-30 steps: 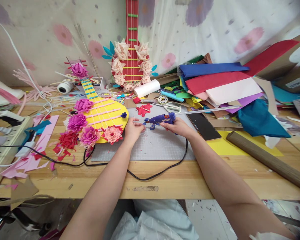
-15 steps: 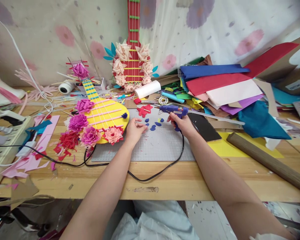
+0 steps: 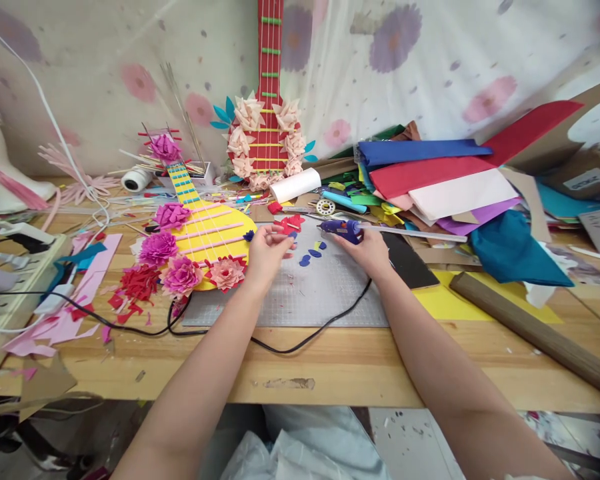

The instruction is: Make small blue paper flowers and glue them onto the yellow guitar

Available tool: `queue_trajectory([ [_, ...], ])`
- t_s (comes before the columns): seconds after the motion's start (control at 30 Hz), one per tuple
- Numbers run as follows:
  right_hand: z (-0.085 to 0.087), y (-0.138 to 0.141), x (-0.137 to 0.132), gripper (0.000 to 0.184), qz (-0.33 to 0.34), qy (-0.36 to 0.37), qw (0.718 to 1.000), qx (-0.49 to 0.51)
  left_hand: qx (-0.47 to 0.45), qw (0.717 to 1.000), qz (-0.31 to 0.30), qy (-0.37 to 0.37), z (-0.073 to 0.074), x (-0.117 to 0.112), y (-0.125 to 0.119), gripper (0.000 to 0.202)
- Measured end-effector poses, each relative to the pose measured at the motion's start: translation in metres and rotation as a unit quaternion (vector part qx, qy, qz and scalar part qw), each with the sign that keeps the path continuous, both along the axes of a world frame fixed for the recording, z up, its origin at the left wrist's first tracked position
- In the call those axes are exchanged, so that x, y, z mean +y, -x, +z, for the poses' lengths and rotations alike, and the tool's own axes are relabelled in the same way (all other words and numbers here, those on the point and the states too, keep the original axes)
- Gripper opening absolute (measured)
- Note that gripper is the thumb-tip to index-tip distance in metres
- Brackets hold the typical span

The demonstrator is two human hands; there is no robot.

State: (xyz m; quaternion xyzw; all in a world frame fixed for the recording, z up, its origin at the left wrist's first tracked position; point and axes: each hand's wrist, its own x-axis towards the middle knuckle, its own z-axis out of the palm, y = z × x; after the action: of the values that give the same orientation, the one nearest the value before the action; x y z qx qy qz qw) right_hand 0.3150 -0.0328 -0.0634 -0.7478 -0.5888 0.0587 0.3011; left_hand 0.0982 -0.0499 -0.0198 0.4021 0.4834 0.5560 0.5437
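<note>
My right hand [image 3: 367, 252] is wrapped round a blue glue gun [image 3: 341, 231], its nozzle pointing left and a clear glue stick [image 3: 415, 233] sticking out behind. My left hand [image 3: 270, 252] is closed, thumb and fingers together over the grey cutting mat [image 3: 280, 303]; whatever they pinch is too small or hidden to name. Several small dark blue paper petals [image 3: 315, 253] lie between the hands, and red paper pieces [image 3: 291, 224] lie just beyond. Left of my left hand is a yellow paper guitar [image 3: 215, 233] with pink strips and paper flowers [image 3: 181, 272].
A red guitar decorated with pale flowers [image 3: 267, 143] leans at the back. Folded coloured paper [image 3: 430, 177] is piled on the right, near a brown roll [image 3: 525, 330]. The gun's black cord [image 3: 305, 347] loops along the front. A power strip [image 3: 25, 287] stands left.
The glue gun has tilted flatter and sits a little lower, its glue stick now more level. My left hand has shifted slightly, its fingers higher beside the petals. The view has moved slightly.
</note>
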Motion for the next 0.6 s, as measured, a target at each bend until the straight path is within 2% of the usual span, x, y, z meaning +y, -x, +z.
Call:
queue_trajectory([
  [0.1,0.012,-0.003,-0.01,0.051,-0.021,0.008,0.999,-0.043,0.018,0.999,0.025,-0.043,0.033,0.007,0.018,0.026],
  [0.2,0.023,-0.003,-0.017,0.041,-0.009,0.095,0.991,-0.089,0.071,0.993,0.06,-0.066,0.059,0.017,0.049,0.024],
  [0.27,0.03,0.002,-0.021,0.038,0.017,0.15,0.984,-0.094,0.118,0.989,0.071,-0.06,0.068,0.023,0.071,0.025],
  [0.33,0.034,0.01,-0.024,0.038,0.041,0.158,0.983,-0.087,0.195,0.978,0.075,-0.024,0.069,0.029,0.091,0.026],
  [0.43,0.036,0.022,-0.027,0.036,0.065,0.14,0.984,-0.087,0.329,0.94,0.062,0.062,0.063,0.034,0.113,0.024],
  [0.6,0.033,0.039,-0.029,0.037,0.1,0.152,0.979,-0.092,0.458,0.879,0.016,0.135,0.05,0.037,0.12,0.031],
])
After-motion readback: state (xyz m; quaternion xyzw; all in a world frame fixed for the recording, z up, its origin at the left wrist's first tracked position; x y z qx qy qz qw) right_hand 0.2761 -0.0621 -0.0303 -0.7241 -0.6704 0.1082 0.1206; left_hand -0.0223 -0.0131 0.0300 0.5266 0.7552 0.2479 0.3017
